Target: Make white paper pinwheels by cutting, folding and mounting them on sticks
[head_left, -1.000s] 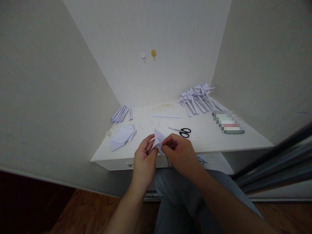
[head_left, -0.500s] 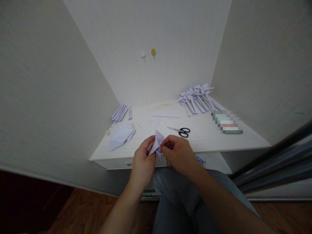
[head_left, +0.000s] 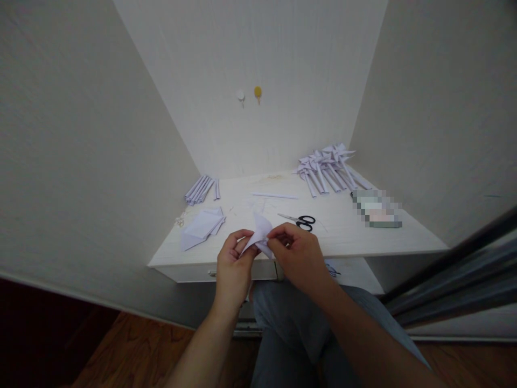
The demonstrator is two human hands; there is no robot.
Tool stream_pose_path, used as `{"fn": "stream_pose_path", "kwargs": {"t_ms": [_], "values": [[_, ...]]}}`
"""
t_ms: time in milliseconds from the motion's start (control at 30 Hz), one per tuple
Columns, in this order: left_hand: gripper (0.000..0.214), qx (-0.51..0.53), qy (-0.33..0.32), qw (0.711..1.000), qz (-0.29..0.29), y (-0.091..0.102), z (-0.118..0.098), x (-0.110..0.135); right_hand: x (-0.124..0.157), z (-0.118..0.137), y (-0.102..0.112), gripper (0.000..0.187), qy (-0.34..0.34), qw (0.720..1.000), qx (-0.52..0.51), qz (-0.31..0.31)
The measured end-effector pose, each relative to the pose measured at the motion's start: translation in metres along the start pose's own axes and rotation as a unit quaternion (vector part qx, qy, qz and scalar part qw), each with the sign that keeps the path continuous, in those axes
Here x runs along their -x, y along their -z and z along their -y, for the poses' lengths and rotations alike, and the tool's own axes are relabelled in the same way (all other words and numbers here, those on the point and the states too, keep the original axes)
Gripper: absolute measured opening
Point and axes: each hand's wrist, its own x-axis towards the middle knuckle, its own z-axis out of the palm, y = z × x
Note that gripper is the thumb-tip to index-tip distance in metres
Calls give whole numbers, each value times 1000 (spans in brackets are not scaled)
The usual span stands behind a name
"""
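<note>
A white paper pinwheel head [head_left: 260, 229] with curled blades is held up over the front edge of the desk. My left hand [head_left: 236, 261] grips its left side between thumb and fingers. At its centre and right side, my right hand [head_left: 299, 250] pinches the paper; what lies under those fingertips is hidden. Just beyond my right hand lie black-handled scissors [head_left: 301, 220], blades pointing left. A thin white paper stick [head_left: 274, 195] rests farther back. To the left are a stack of cut paper sheets [head_left: 202, 226] and a bundle of rolled paper tubes [head_left: 200, 188].
Several paper pinwheels on sticks [head_left: 327, 167] are piled at the back right of the white desk [head_left: 250, 215]. A pixelated object [head_left: 377, 209] lies near the right wall. Two small hooks, one yellow [head_left: 258, 92], are on the back wall. Walls stand close on both sides.
The pinwheel head has turned and tilted a little in my hands, its blades spreading wider. My left fingers have shifted on the paper. The camera view has moved slightly.
</note>
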Motion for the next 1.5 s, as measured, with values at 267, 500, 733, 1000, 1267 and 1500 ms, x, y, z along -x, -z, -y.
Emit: {"fn": "stream_pose_path", "kwargs": {"t_ms": [267, 500, 733, 1000, 1267, 1500], "values": [[47, 48, 34, 998, 21, 2, 24, 1, -1, -2, 1, 5, -2, 998, -57, -30], [71, 181, 71, 971, 138, 0, 10, 17, 2, 1, 3, 9, 68, 995, 47, -53], [25, 184, 78, 973, 114, -10, 0, 11, 4, -1, 3, 10, 126, 977, 166, -46], [23, 149, 72, 985, 42, -14, 10, 3, 2, -2, 1, 12, 151, 967, 202, -36], [15, 131, 98, 985, 58, -18, -4, 9, -3, 2, 6, 11, 70, 973, 218, -30], [21, 114, 111, 987, 25, -10, 8, 3, -7, -1, 11, 10, 23, 990, 139, -14]]}}
